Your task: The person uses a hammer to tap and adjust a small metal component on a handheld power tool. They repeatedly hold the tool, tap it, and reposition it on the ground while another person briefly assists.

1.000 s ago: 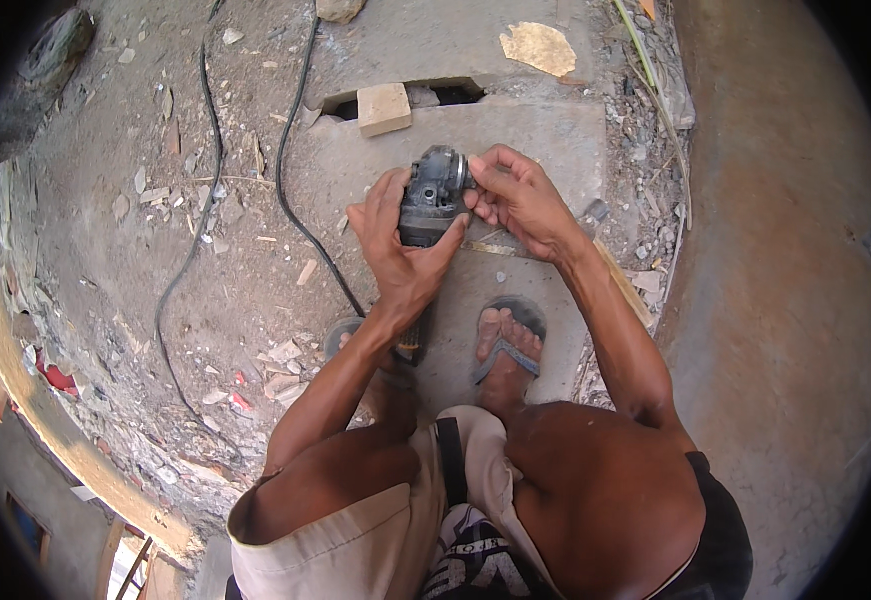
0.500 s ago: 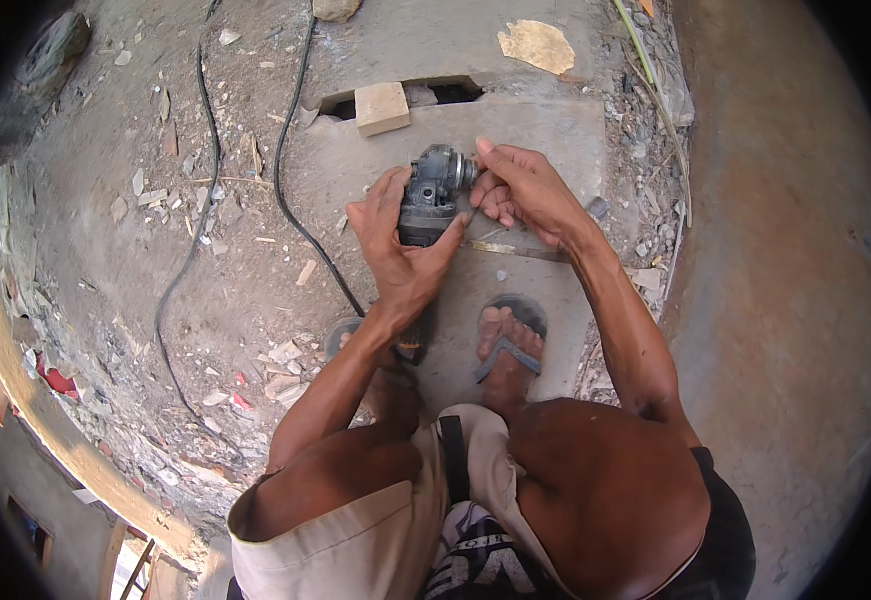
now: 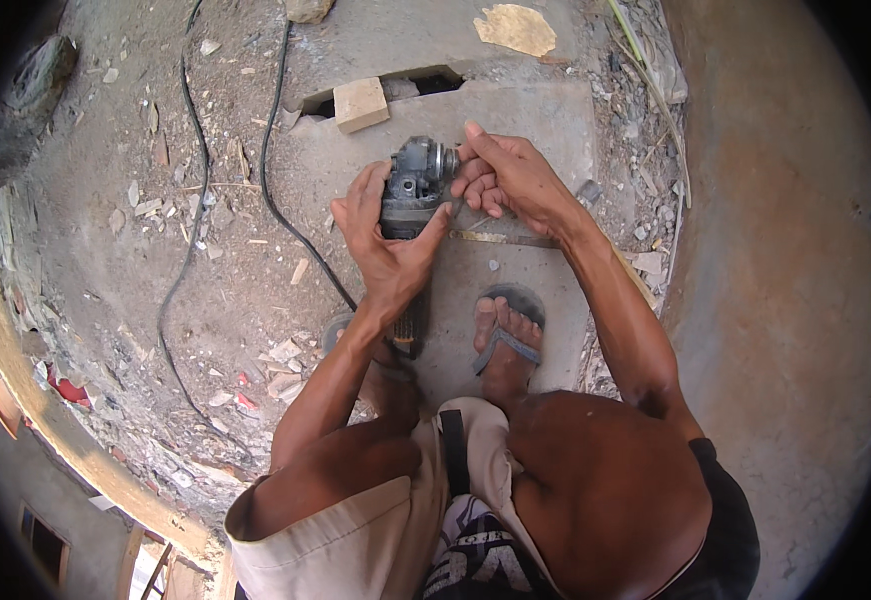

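Dusty concrete slab (image 3: 545, 110), rubble around. I log: left hand (image 3: 390, 250) wrapped around angle grinder (image 3: 413, 190), judged heavy, rigid, body-gripped; right hand (image 3: 505, 175) pinching its head.

Grey angle grinder (image 3: 413, 195), worn metal head, upper centre of frame, head pointing toward top edge, above concrete slab; black body partly hidden, cord trailing left.

Head camera looks steeply down, perhaps near.
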The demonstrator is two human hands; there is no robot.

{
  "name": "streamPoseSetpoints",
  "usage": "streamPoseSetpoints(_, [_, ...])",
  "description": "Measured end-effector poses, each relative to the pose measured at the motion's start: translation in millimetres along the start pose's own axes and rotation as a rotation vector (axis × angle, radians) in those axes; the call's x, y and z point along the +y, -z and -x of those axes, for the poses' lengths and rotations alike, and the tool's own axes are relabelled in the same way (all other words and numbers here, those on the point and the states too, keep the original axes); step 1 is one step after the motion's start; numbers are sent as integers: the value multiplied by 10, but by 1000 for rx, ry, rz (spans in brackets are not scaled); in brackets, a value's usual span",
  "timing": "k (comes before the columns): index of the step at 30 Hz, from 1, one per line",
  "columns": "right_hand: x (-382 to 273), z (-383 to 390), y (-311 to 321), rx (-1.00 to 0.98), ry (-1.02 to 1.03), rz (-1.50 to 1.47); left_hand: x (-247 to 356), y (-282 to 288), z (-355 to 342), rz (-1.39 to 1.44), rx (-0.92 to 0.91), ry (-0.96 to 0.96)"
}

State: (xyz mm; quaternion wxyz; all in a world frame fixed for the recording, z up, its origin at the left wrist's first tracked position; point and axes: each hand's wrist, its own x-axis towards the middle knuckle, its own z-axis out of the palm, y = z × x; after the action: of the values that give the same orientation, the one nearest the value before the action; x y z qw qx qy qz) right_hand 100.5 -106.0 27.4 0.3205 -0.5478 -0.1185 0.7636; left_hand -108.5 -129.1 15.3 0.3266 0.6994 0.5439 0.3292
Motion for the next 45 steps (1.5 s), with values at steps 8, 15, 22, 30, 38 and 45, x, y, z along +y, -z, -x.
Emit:
streamPoseSetpoints(8, [125, -81, -5, 55, 235, 495, -48, -21, 30, 32, 7, 12])
streamPoseSetpoints(15, [16, -151, -98, 98, 812, 869, 11, -30, 15, -9, 3, 6])
streamPoseSetpoints(22, [-70, -355, -55, -176, 840, 988, 4, -22, 19, 0, 28, 10])
streamPoseSetpoints(30, [-196, -230, -97, -263, 658, 965, -31, 10, 23, -26, 50, -29])
streamPoseSetpoints(38, [-439, -308, -81, -450, 695, 1052, -47, -37, 10, 29, 75, -19])
streamPoseSetpoints(45, [-643, -359, -239, -607, 701, 1195, -46, -1, 7, 58, 85, -12])
